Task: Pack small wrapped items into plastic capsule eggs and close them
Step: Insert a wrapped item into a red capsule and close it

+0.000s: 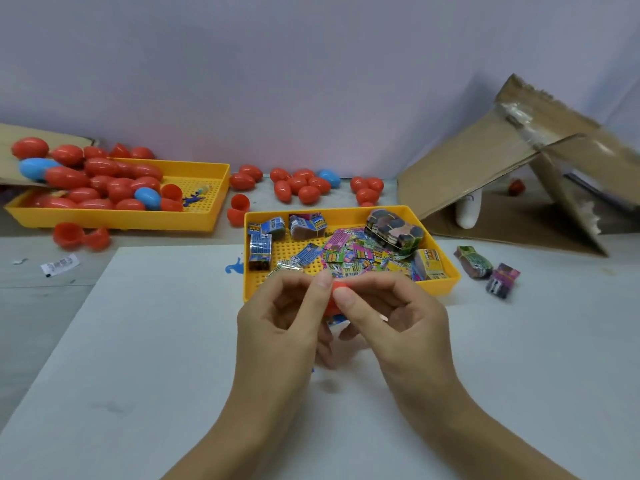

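While hovering over the white surface, the left hand and right hand are both pinching a red capsule egg in their fingers, just before the yellow tray of wrapped items.

Small hand-packing workbench, looking more like a makeshift workshop than a home.

Two yellow trays are sitting on a pale table: the upper-left one is holding red and blue eggs, the centre one wrapped packets. Torn cardboard is leaning at upper right against a plain wall.
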A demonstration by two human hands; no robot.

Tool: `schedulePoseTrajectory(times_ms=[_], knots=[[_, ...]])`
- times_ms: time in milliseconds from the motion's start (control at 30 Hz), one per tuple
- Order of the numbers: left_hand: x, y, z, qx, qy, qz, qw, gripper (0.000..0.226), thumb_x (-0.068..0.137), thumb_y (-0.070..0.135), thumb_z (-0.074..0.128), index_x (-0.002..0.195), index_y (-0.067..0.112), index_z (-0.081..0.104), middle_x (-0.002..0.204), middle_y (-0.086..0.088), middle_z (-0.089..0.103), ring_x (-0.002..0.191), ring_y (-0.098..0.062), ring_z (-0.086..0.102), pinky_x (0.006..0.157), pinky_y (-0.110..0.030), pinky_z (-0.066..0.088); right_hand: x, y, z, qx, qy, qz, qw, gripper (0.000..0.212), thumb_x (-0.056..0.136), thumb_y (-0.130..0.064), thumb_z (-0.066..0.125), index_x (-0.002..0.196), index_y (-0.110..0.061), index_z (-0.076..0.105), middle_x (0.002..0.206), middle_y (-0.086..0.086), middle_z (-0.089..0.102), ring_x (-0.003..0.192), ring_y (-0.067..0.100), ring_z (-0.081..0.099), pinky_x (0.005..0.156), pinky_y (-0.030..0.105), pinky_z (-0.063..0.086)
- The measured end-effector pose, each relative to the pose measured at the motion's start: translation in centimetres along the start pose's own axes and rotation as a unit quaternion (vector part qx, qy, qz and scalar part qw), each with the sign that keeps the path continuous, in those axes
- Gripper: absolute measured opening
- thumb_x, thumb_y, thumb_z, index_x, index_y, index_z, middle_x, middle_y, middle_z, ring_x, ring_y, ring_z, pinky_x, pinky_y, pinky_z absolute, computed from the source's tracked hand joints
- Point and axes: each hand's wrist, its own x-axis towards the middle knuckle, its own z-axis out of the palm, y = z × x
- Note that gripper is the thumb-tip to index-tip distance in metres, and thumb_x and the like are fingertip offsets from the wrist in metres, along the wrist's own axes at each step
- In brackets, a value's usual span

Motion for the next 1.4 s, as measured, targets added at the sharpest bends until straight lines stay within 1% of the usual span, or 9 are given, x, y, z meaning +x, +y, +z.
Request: schedulePoseTrajectory(times_ms=[133,367,500,633,733,867,1067,1233,1400], knots=[[-0.5,-0.4,0.2,0.027,0.022,0.075,0.997,0.017,0.077,0.032,0.078,0.09,0.029,0.068,0.082,0.0,0.073,0.071,-0.02,0.074,0.061,-0.031,0.061,0.0,0.0,-0.5,0.029,-0.012,0.046,0.998,0.018,0.079,-0.014,0.072,0.097,-0.017,0.072,0.09,0.007,0.075,0.079,0.02,0.072,0.061,0.03,0.057],[-0.2,-0.7,0.2,0.084,-0.038,0.202,0.975,0.032,0.078,0.025,0.075,0.107,0.031,0.063,0.104,0.007,0.067,0.092,-0.016,0.071,0.07,-0.021,0.058,0.4,-0.4,-1.4,0.017,-0.065,0.089,0.994,0.03,0.081,-0.054,0.059,0.084,-0.026,0.069,0.062,0.001,0.063,0.052,0.016,0.056,0.038,0.023,0.04],[-0.2,-0.8,0.3,0.105,-0.073,0.205,0.97,0.043,0.078,0.015,0.077,0.113,0.034,0.061,0.11,0.004,0.068,0.1,-0.02,0.069,0.078,-0.024,0.057,0.9,-0.1,-2.0,0.029,-0.038,0.102,0.994,0.024,0.082,-0.044,0.069,0.079,-0.02,0.069,0.057,0.006,0.063,0.044,0.016,0.052,0.037,0.022,0.039],[-0.4,-0.9,0.4,0.059,-0.039,0.14,0.988,0.04,0.078,0.005,0.07,0.108,0.03,0.061,0.103,0.004,0.07,0.092,-0.02,0.072,0.073,-0.024,0.058,1.0,0.3,-2.0,0.052,-0.043,0.08,0.995,0.019,0.076,-0.031,0.074,0.093,-0.023,0.072,0.072,0.009,0.072,0.056,0.016,0.063,0.045,0.026,0.049],[-0.6,-0.5,0.3,0.033,-0.009,0.075,0.997,0.018,0.08,0.03,0.07,0.098,0.029,0.065,0.081,-0.004,0.07,0.063,-0.019,0.071,0.058,-0.025,0.057,0.9,0.3,-1.9,0.042,-0.05,0.057,0.996,0.031,0.074,-0.026,0.076,0.105,-0.024,0.074,0.09,0.006,0.075,0.068,0.015,0.067,0.053,0.025,0.053],[-0.4,0.0,0.3,-0.002,-0.016,0.025,1.0,0.026,0.083,0.047,0.06,0.094,0.024,0.067,0.065,-0.011,0.062,0.05,-0.023,0.063,0.046,-0.038,0.056,1.0,0.6,-1.8,0.024,-0.076,0.019,0.997,0.035,0.076,-0.012,0.074,0.107,-0.027,0.073,0.098,0.002,0.075,0.081,0.015,0.07,0.063,0.024,0.055],[-0.4,-0.2,0.6,0.017,0.029,0.084,0.996,0.007,0.085,0.03,0.065,0.09,0.026,0.068,0.079,-0.003,0.07,0.066,-0.022,0.071,0.054,-0.028,0.059,0.9,1.1,-2.0,0.037,-0.093,-0.004,0.995,0.034,0.08,0.001,0.06,0.103,-0.017,0.076,0.104,0.006,0.074,0.096,0.023,0.07,0.071,0.029,0.059],[-0.5,0.2,0.6,0.064,0.006,0.145,0.987,0.027,0.089,0.019,0.061,0.11,0.03,0.074,0.104,0.003,0.07,0.099,-0.011,0.069,0.074,-0.017,0.057,1.0,1.0,-1.9,0.042,-0.077,0.025,0.996,0.022,0.081,-0.018,0.071,0.103,-0.02,0.076,0.094,0.009,0.075,0.085,0.023,0.072,0.067,0.03,0.059],[-0.6,-0.1,0.6,0.029,0.002,0.15,0.988,0.04,0.084,0.021,0.075,0.12,0.032,0.063,0.101,0.001,0.072,0.092,-0.018,0.071,0.073,-0.025,0.059,0.9,0.5,-1.7,0.007,-0.089,0.043,0.995,0.031,0.082,-0.043,0.064,0.084,-0.015,0.076,0.073,0.005,0.07,0.063,0.017,0.062,0.048,0.028,0.047]])
